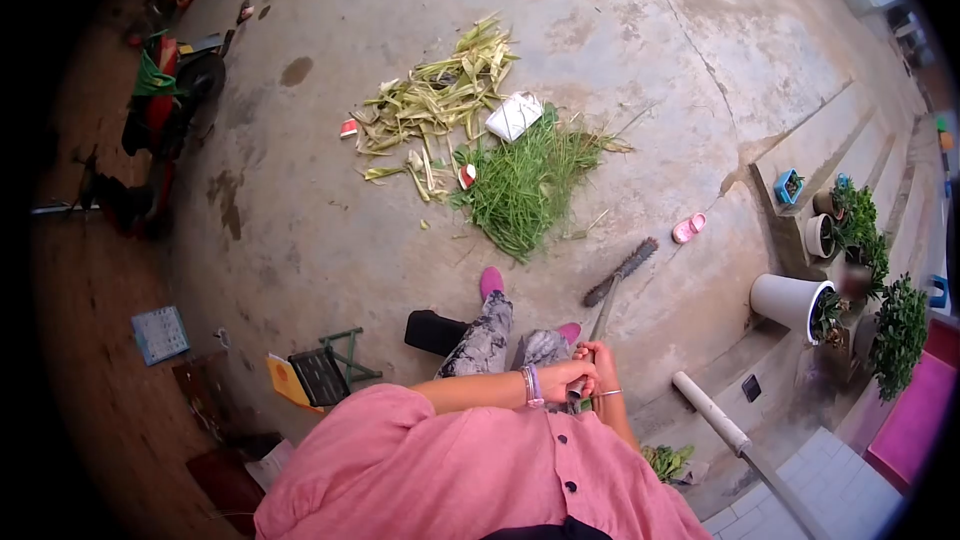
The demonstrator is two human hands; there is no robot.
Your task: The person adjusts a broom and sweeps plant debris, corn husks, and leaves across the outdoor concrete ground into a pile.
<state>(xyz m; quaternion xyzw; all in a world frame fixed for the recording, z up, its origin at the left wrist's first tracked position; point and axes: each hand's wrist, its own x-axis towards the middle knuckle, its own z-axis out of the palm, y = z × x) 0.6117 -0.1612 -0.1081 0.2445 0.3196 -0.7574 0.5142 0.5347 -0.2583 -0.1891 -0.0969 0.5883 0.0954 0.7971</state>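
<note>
My left hand [566, 381], with bangles on its wrist, is closed around the upper end of a broom handle. Close beside it, my right hand [600, 361] is wrapped round the same handle. The broom [621, 272] slants away in front of me, its dark, narrow head on the concrete floor. Farther ahead lie a heap of green grass or stems [527, 190] and a pile of pale husks [430, 95]. A white box-like object [515, 117] rests between them.
A pink clog [689, 228] lies right of the broom. Potted plants and a tall white pot [788, 302] stand by the steps at right. A white pole [712, 412] is nearer. At left are a folding stool [322, 376] and a red vehicle [160, 120].
</note>
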